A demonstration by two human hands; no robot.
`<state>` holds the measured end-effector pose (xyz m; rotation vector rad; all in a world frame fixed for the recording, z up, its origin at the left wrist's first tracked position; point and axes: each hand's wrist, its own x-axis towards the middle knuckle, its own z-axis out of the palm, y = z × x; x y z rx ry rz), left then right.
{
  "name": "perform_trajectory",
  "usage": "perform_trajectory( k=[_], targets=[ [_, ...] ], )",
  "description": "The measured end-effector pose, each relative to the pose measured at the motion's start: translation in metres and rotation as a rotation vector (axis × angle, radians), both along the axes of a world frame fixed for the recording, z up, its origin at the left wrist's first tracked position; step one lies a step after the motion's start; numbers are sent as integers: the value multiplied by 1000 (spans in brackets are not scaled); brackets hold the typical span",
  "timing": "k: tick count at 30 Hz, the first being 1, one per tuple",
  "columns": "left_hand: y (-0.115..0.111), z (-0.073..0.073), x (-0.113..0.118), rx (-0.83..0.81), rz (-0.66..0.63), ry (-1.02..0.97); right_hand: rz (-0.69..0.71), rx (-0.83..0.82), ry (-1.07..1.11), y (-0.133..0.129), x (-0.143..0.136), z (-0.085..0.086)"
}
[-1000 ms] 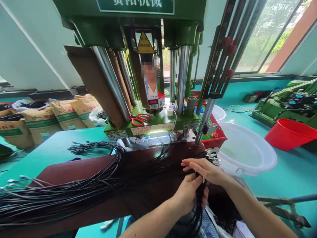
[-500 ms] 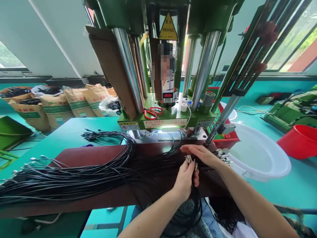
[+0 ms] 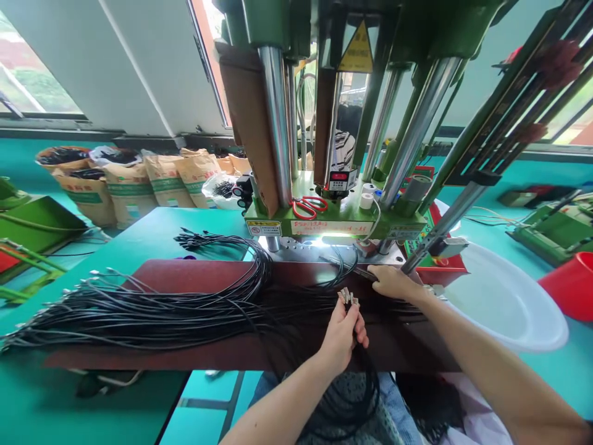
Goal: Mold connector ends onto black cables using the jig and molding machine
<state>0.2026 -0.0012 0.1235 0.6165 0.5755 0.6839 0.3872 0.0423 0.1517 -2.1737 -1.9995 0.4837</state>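
A: How does the left hand [image 3: 345, 334] stand?
B: Its forearm rises from the bottom edge and slants up to the right, the wrist nearly straight. The fingers are curled snugly round a bunch of black cables [image 3: 370, 383], with the thumb along the upper side.

A: Where does that bunch run?
B: The metal connectors [image 3: 349, 298] poke up out of the top of the fist, over the brown table [image 3: 176, 275]. Below the fist the cables drop in loose loops above the person's lap.

A: And the right hand [image 3: 393, 283]?
B: It is stretched farther forward. The forearm comes in from the lower right corner and runs long and diagonal up to the left, with the back of the hand uppermost. The fingers are drawn together on the near end of a thin metal tool [image 3: 359, 271].

A: Where does the tool point?
B: Leftward and away from the person, toward the base of the green press [image 3: 343, 216]. Its exact shape is too small to tell.

A: Are the hands touching?
B: No, they are apart, the left one lower and nearer the body.

A: What lies about them?
B: A long spread of cables [image 3: 162, 318] to the left on the table, red-handled scissors [image 3: 309, 207] on the press, and a white tub [image 3: 504, 296] beyond the right forearm.
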Motion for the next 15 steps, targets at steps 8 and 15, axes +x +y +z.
perform_trajectory(
  k=[8, 15],
  targets=[
    [-1, 0, 12, 129, -123, 167, -339, -190, 860, -97, -17, 2],
    [-9, -5, 39, 370, -322, 246, -573, 122, 1458, -126, -34, -24]
  ],
)
